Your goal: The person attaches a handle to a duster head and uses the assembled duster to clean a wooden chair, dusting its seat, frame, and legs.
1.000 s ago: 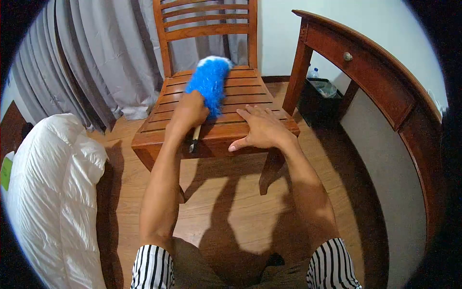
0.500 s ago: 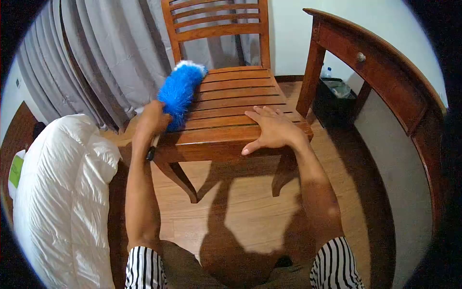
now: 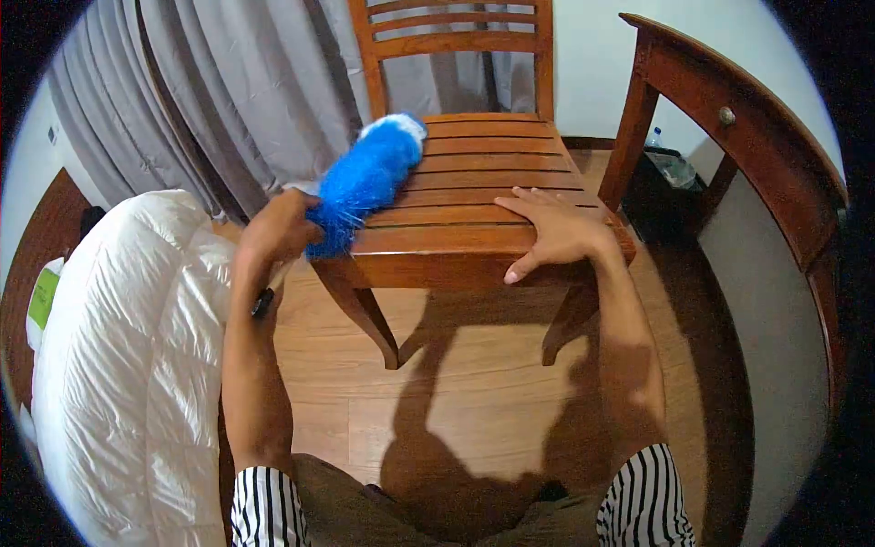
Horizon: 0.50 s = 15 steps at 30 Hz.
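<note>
A blue duster (image 3: pixel 369 178) with a white tip lies along the left side of the slatted wooden chair seat (image 3: pixel 492 178), slanting toward the chair's back. My left hand (image 3: pixel 281 228) is closed around its handle just below the fluffy head; the black handle end shows beside my wrist. At the seat's front right corner, my right hand (image 3: pixel 561 232) rests with fingers spread over the slats and the thumb over the front edge. Nothing is in that hand.
On the left is a bed with a white duvet (image 3: pixel 128 365). Grey curtains (image 3: pixel 210 100) hang behind the chair. To the right stands a wooden desk (image 3: pixel 756 118) with a round knob, and a dark bin (image 3: pixel 670 196) holding a plastic liner sits beneath it.
The view has shifted, so the chair appears farther right. My left hand has swung the duster into a more slanted angle on the seat. My right hand stays on the same corner.
</note>
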Tool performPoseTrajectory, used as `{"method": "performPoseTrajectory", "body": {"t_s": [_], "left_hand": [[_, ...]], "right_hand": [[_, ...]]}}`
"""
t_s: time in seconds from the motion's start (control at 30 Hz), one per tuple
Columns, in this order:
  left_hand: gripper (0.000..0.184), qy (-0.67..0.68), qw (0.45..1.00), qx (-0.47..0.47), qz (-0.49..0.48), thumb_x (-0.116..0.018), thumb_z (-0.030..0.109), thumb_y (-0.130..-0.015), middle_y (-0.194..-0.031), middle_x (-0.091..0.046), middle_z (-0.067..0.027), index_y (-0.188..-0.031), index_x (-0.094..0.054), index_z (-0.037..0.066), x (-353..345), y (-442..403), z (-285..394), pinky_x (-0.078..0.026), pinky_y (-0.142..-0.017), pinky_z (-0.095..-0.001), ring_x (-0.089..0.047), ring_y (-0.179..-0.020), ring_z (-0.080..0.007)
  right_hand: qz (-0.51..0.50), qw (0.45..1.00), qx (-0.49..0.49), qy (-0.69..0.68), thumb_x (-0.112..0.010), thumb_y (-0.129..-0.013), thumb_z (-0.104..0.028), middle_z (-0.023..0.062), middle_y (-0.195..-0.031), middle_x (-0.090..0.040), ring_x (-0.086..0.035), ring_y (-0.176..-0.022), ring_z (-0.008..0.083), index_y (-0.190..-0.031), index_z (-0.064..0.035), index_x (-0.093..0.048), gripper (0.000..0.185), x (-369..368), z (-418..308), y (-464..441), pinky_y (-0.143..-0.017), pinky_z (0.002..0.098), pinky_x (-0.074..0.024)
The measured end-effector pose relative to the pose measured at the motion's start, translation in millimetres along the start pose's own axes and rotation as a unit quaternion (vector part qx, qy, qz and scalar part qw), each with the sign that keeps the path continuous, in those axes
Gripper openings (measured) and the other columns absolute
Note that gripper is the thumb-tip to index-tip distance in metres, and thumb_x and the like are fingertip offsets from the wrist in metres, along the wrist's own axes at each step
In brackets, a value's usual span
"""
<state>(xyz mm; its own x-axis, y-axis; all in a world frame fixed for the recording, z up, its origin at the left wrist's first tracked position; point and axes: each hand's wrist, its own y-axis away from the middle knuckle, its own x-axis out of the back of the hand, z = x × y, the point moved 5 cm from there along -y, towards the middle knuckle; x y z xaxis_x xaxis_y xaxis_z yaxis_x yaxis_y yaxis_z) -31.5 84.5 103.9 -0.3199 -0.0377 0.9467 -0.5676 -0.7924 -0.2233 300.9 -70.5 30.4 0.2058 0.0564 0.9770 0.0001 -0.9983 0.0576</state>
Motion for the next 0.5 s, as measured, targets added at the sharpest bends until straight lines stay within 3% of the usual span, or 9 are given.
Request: {"method": "performPoseTrajectory", "body": {"t_s": [0.1, 0.2, 0.23, 0.33, 0.5], "left_hand": [[0.037, -0.072, 0.996, 0.046, -0.035, -0.072, 0.012, -0.071, -0.106, -0.070, -0.0272, -0.107, -0.072, 0.001, 4.2, 1.5, -6.3, -0.052, -0.090, -0.0479, -0.067, -0.104, -0.0415], [0.031, -0.092, 0.994, 0.040, -0.035, -0.070, 0.010, -0.071, -0.104, -0.070, -0.0279, -0.100, -0.071, -0.002, 18.7, 7.4, 6.0, -0.053, -0.089, -0.0480, -0.068, -0.102, -0.0412], [0.036, -0.090, 0.994, 0.010, -0.061, -0.069, 0.008, -0.071, -0.102, -0.071, -0.0279, -0.105, -0.072, -0.002, 23.6, 8.8, 12.8, -0.054, -0.089, -0.0468, -0.070, -0.099, -0.0408], [0.041, -0.011, 0.999, -0.026, -0.020, -0.068, 0.006, -0.070, -0.100, -0.071, -0.0275, -0.111, -0.072, 0.000, 34.5, 24.0, 24.8, -0.055, -0.089, -0.0455, -0.071, -0.097, -0.0404], [0.038, -0.083, 0.996, 0.038, 0.007, -0.065, 0.006, -0.073, -0.107, -0.069, -0.0285, -0.110, -0.073, 0.001, 30.5, 26.3, 20.3, -0.054, -0.092, -0.0464, -0.069, -0.104, -0.0417]], "right_hand": [[0.028, 0.999, 0.004, 0.017, -0.085, -0.056, -0.073, 0.0256, -0.163, -0.027, -0.024, -0.152, 0.0413, -0.159, -0.0096, -0.033, 0.132, -1.9, -11.4, -4.3, -0.126, 0.0492, -0.0201], [0.071, 0.996, 0.040, 0.022, -0.083, -0.061, -0.072, 0.0242, -0.162, -0.031, -0.029, -0.151, 0.0397, -0.157, -0.0065, -0.035, 0.126, -11.9, -48.2, -16.6, -0.124, 0.0495, -0.0246], [0.080, 0.995, 0.047, 0.030, -0.082, -0.063, -0.072, 0.0236, -0.162, -0.032, -0.030, -0.151, 0.0390, -0.156, -0.0056, -0.035, 0.124, -12.3, -63.8, -19.4, -0.124, 0.0495, -0.0260], [0.123, 0.989, 0.066, 0.055, -0.079, -0.071, -0.068, 0.0219, -0.159, -0.038, -0.036, -0.148, 0.0382, -0.154, -0.0050, -0.038, 0.112, -9.8, -106.0, -31.3, -0.122, 0.0497, -0.0305], [0.156, 0.980, 0.090, 0.080, -0.081, -0.072, -0.064, 0.0227, -0.154, -0.045, -0.044, -0.141, 0.0416, -0.151, -0.0031, -0.042, 0.107, -31.9, -141.5, -46.1, -0.119, 0.0504, -0.0357]]}}
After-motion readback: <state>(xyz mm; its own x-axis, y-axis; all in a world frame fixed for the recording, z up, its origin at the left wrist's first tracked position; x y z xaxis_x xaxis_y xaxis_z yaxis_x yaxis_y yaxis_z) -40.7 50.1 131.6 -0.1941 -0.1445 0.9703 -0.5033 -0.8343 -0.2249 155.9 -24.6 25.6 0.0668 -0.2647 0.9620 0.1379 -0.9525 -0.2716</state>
